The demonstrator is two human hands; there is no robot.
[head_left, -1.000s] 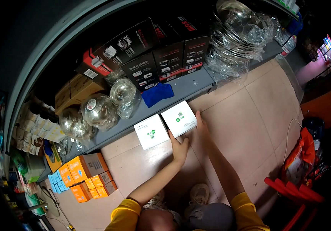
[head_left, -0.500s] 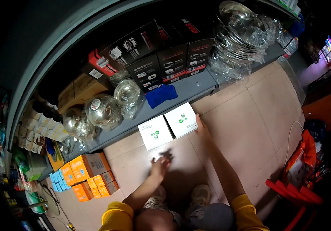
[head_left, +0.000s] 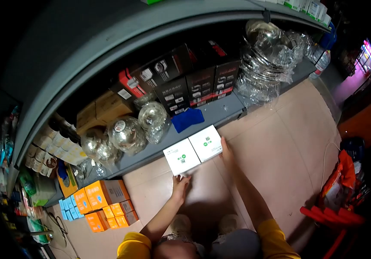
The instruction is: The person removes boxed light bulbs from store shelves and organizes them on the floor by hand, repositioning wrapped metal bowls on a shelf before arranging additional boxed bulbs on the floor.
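Two white boxes with green round logos lie side by side on the floor against the shelf front: a left white box (head_left: 182, 157) and a right white box (head_left: 205, 143). Their facing edges meet. My right hand (head_left: 227, 151) grips the outer side of the right box, some fingers hidden along its wall. My left hand (head_left: 180, 186) is at the near edge of the left box, fingers partly stretched out and apart, fingertips seeming to touch it. Just behind the boxes, a blue cloth (head_left: 187, 120) lies on the shelf ledge.
Plastic-wrapped metal bowls (head_left: 127, 136) and black appliance boxes (head_left: 174, 96) fill the low shelf. More wrapped metalware (head_left: 265, 64) is stacked at right. Orange boxes (head_left: 103, 194) and small blue boxes (head_left: 70, 207) stand on the floor at left. A red stool (head_left: 332, 216) is at lower right.
The gap between the two white boxes has closed. My left hand has moved up to the left box's near edge; my right hand stays on the right box. The camera view has shifted.
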